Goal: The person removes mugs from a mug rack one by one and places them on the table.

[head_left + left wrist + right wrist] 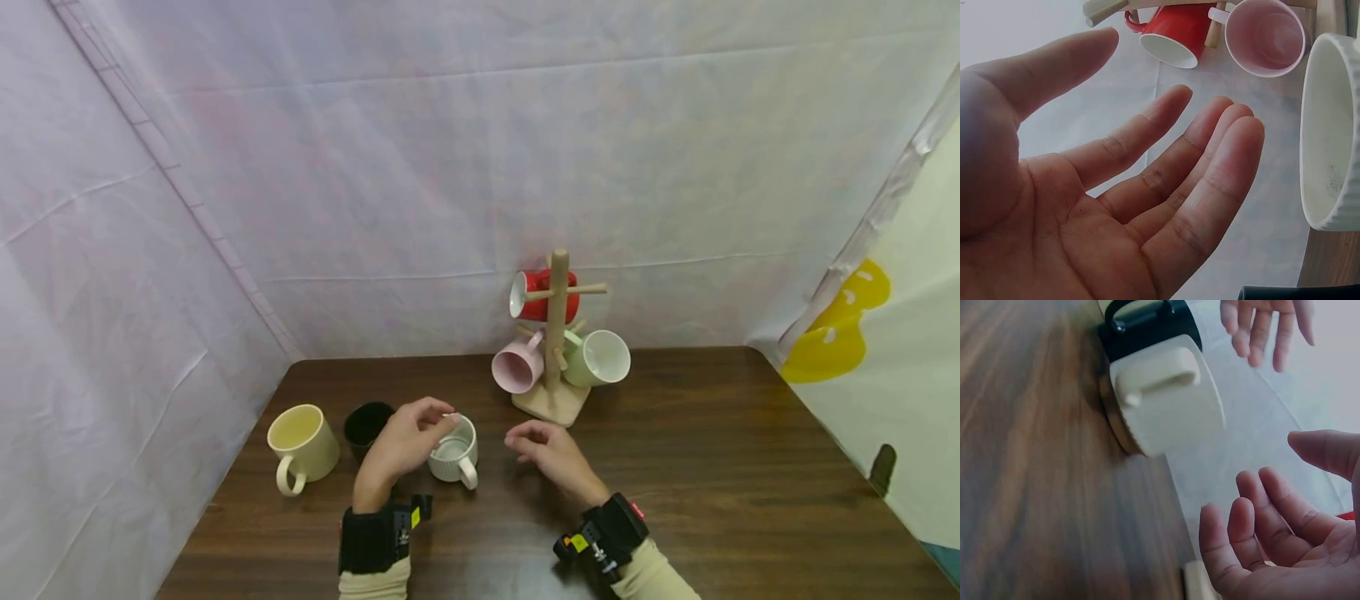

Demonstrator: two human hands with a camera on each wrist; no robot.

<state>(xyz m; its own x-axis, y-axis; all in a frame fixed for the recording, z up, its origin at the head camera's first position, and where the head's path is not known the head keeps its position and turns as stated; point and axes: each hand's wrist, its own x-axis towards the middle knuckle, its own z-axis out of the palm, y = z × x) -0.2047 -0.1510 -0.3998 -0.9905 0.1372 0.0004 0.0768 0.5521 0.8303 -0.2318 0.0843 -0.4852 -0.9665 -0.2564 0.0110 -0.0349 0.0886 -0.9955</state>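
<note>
A white ribbed mug stands upright on the table, its handle toward the person. My left hand hovers by its left side, overlapping the rim in the head view. The left wrist view shows the fingers loosely bent, holding nothing, with a gap between them and the mug. Right of the mug, my right hand is held over the table, palm inward, its fingers gently bent around nothing. Partly hidden behind the left hand is a black mug.
A cream-yellow mug stands at the table's left. Toward the back, a wooden mug tree carries a red mug above, with a pink mug and a light green mug below. White cloth hangs behind the table.
</note>
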